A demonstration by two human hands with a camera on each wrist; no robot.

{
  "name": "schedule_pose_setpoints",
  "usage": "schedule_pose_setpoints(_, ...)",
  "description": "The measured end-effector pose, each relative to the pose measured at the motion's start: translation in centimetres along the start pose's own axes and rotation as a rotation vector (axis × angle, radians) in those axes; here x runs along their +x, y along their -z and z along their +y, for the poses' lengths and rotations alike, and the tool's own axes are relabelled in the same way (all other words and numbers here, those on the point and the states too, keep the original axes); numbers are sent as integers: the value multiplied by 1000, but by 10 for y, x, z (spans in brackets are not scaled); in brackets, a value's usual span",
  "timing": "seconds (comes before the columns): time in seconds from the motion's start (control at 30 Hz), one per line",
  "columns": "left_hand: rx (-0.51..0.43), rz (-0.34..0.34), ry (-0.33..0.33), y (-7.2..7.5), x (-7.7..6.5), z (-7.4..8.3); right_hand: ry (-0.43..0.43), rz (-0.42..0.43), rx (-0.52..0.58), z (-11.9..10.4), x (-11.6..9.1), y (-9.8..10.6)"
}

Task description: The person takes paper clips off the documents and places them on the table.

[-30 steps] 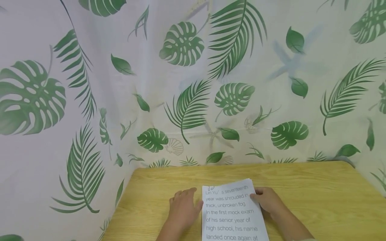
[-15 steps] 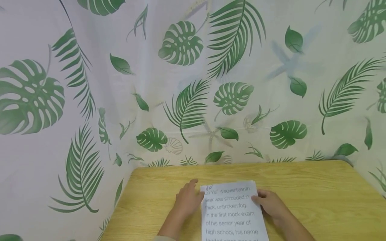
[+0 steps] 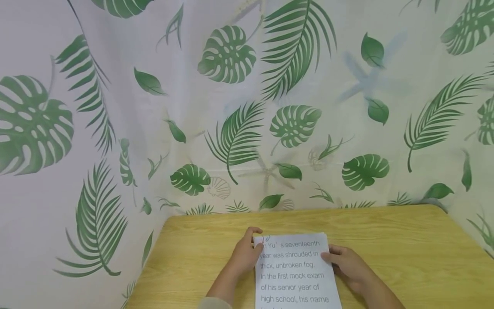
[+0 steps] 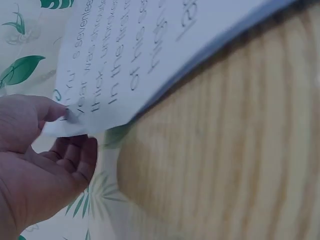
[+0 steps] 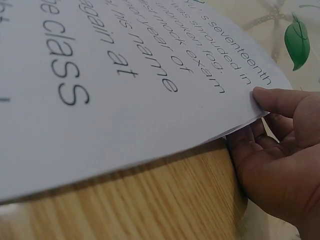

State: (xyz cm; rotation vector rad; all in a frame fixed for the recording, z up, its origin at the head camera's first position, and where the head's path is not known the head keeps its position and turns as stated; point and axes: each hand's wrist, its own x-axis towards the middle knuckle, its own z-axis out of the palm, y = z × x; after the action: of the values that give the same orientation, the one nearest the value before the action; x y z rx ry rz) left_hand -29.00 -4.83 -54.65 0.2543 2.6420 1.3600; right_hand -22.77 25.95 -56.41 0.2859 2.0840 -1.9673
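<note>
A stack of white printed paper sheets [image 3: 291, 274] lies at the front middle of the head view, its large black text facing up. My left hand [image 3: 245, 255] pinches the upper left corner, thumb on the printed face and the other fingers behind it; the left wrist view shows this left hand [image 4: 50, 155] with the corner between thumb and fingers. On the opposite side my right hand [image 3: 349, 266] grips the right edge. In the right wrist view the thumb of the right hand [image 5: 280, 150] presses the top sheet while its fingers go underneath. Several sheet edges show there.
A wood-grain table [image 3: 405, 244] extends under and around the sheets, with a rounded far right corner. Behind it and to the left hangs a white curtain [image 3: 332, 81] printed with green leaves, close along the table's far edge.
My left hand has moved up and right from beside the sheets and now pinches their upper left corner. The sheets' top edge has levelled out. My right hand keeps its grip.
</note>
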Motion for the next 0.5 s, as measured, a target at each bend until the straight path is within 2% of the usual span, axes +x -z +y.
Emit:
schedule_pose_setpoints(0.3,-57,-36,-43,1,-3,-2,-7,-38,70,0,-1,4)
schedule_pose_setpoints(0.5,-73,-33,-36,0,-4,-1,-2,-52,47,3,-1,4)
